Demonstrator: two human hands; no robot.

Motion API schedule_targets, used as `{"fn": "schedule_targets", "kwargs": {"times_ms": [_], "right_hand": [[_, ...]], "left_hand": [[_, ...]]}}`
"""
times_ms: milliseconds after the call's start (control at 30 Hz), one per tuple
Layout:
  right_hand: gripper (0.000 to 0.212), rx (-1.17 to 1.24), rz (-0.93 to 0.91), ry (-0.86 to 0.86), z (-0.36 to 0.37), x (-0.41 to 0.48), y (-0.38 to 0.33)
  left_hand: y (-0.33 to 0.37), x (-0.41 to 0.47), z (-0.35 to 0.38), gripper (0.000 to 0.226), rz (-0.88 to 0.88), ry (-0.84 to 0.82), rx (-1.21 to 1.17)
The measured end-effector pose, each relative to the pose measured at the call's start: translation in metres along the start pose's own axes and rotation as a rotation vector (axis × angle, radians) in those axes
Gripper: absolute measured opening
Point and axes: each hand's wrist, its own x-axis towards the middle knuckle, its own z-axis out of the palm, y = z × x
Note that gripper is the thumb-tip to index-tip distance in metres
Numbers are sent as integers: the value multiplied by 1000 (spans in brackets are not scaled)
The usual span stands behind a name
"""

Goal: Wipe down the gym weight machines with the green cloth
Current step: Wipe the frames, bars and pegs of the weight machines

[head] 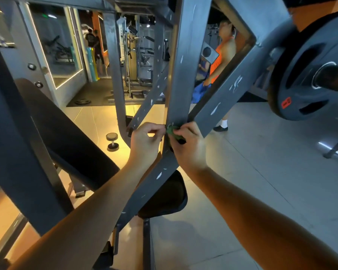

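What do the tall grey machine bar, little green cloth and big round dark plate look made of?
Tall grey machine bar: painted steel, seemingly; white chips in a matte coat.
Little green cloth: soft fabric, bunched into folds; weave too small to tell.
Big round dark plate: probably rubber-coated metal, dull grey moulded surface.

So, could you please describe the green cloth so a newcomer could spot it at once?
Find the grey weight machine frame mid-view and follow its upright beam down to where the diagonal bars meet. There the right hand holds the green cloth against the metal: small, crumpled, the one green patch on grey steel.
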Motion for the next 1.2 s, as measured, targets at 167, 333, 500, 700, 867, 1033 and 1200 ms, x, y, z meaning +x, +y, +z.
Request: {"fn": "schedule_targets", "kwargs": {"times_ms": [167,333,500,700,867,1033,1200], "right_hand": [[13,-34,-26,59,-9,49,-10],[13,-39,-56,63,2,33,-2],[13,-96,-12,-139,8,-13,5],[14,-66,-56,105,1,49,-8],[12,-177,-55,-188,10,-32,13],[18,46,299,-396,-20,-49,0],[14,451,681,-410,-50,-46,-15]], "left_hand": [[-17,-3,2,8,-73,-53,-20],[-25,-4,5,10,-183,-80,-76],[-28,-6,3,14,-188,-112,-75],[-32,-4,6,6,-223,-98,-62],[-32,-10,-5,19,-122,-168,31],[-26,-35,-25,23,-115,-181,23],[-9,-60,-32,37,-117,-471,-59]]}}
